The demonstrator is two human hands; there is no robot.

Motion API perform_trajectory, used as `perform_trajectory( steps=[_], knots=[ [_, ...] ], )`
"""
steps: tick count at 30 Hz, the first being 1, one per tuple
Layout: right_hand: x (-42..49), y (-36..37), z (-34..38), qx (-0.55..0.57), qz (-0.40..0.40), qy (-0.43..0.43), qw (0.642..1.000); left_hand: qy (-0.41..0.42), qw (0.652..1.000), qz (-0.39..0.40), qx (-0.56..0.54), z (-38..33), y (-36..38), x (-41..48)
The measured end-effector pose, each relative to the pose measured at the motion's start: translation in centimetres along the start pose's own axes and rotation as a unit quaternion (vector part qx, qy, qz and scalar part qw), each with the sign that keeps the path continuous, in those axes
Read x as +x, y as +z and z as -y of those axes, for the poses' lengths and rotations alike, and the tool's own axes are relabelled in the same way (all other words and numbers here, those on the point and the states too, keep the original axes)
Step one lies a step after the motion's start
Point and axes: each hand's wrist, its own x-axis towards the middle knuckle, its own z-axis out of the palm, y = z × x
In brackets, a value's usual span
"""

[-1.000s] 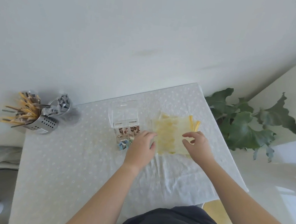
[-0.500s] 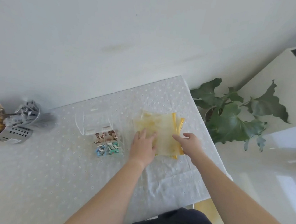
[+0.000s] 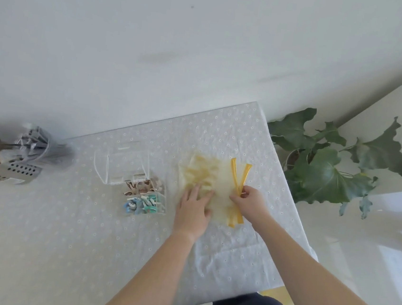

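A: How many hands were over the desk?
B: Two, a left hand and a right hand.
A: Bags?
B: One bag, and it had two yellow strips.
A: Boxes?
B: One clear box; two compartments in it were filled.
A: Holders?
B: Two: a metal holder and a grey cup. There was one plant as well, and one desk.

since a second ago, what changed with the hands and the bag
The left hand slid from the edge of the zip bag onto it and presses it flat. The right hand now pinches the yellow zip strips, which splay wider. The clip box stayed put.
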Motion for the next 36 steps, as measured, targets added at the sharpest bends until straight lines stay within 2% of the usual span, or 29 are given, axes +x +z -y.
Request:
perform_trajectory(
  steps=[6, 11, 15, 18, 20, 25, 36],
  knots=[
    [-3.2, -1.7, -0.6, 0.078, 0.023, -0.013, 0.997, -0.047, 0.988, -0.045, -0.138, 0.7, -0.6, -1.3],
    [-7.5, -3.6, -2.2, 0.161, 0.026, -0.007, 0.987, -0.076, 0.934, -0.063, -0.344, 1.4, -1.1, -3.8],
    [-11.8, -4.1, -4.3, 0.217, 0.008, -0.012, 0.976, -0.098, 0.873, 0.016, -0.477, 2.5, -1.3, -4.9],
    [-15.1, -3.7, -6.4, 0.258, -0.007, -0.018, 0.966, -0.107, 0.834, 0.114, -0.529, 3.6, -0.7, -5.5],
    [-17.2, -3.1, -7.6, 0.286, -0.017, -0.023, 0.958, -0.079, 0.815, 0.156, -0.552, 4.4, -0.1, -6.1],
    [-21.7, -1.0, -9.8, 0.303, -0.062, -0.036, 0.950, -0.027, 0.828, 0.173, -0.533, 4.9, -0.2, -8.1],
    [-27.5, 0.3, -13.6, 0.297, -0.183, -0.022, 0.937, 0.018, 0.861, 0.197, -0.468, 1.7, -0.1, -11.0]
  ],
)
